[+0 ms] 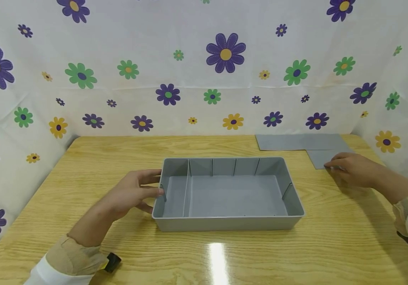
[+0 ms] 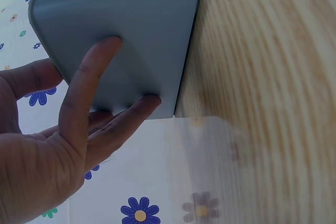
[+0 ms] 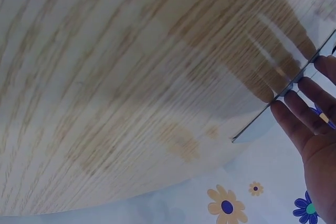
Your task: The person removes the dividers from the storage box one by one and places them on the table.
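A shallow grey tray (image 1: 229,223) stands on the table, with one divider wall splitting a narrow left compartment from a wide right one. My left hand (image 1: 129,194) holds its left end. In the left wrist view, fingertips press the outer face of the tray's end wall (image 2: 152,24), while one finger reaches over the rim. To the right, my right hand (image 1: 353,170) has its fingertips at the near edge of a small thin grey plate (image 1: 319,159). In the right wrist view, several fingers meet that plate's edge (image 3: 249,129); the thumb's hold is partly hidden.
A longer grey plate (image 1: 282,142) lies at the back right, overlapping or touching the small one. The wooden table (image 1: 93,158) meets a flowered cloth (image 1: 175,31) along the back and sides. Slots or ribs line the tray's inner walls.
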A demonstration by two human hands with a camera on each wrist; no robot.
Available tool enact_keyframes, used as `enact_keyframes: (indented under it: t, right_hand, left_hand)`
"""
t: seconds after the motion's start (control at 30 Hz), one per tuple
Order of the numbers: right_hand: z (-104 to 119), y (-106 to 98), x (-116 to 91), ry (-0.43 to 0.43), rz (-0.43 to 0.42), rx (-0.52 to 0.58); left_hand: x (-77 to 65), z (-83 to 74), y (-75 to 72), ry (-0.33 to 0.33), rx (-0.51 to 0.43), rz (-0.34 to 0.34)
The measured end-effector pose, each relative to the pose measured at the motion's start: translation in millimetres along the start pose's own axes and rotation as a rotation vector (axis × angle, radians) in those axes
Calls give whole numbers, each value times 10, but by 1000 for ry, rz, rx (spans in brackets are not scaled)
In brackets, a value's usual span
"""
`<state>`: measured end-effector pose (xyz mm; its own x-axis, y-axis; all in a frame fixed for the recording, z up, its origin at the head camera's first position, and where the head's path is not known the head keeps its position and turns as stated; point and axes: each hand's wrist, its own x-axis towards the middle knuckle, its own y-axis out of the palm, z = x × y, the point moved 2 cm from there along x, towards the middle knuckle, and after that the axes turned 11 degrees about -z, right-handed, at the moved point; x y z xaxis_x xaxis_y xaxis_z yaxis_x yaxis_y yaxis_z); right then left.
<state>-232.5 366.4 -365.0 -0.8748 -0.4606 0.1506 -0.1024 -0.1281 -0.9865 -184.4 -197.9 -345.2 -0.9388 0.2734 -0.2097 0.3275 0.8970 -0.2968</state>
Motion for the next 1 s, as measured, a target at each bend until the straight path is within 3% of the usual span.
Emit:
enact_keyframes:
  t: [0.27,0.5,0.63,0.73,1.0]
  right_hand:
    - [2,-73,0,-29,-66,-10]
    - [288,-446,271,-67,-243,-13]
    - [696,-696,523,-160,-300,0]
    - [1079,-806,697,-259,-297,5]
    - [2147,-736,1044,-612,-238,30]
  left_hand:
    - [5,-4,18,-2,1,-1]
    - [2,3,7,10,-7,5]
    - [-10,3,-13,17,-13,9]
    - [-10,1,-23,16,-12,9]
    - [-17,-16,-10,-6,19,-7]
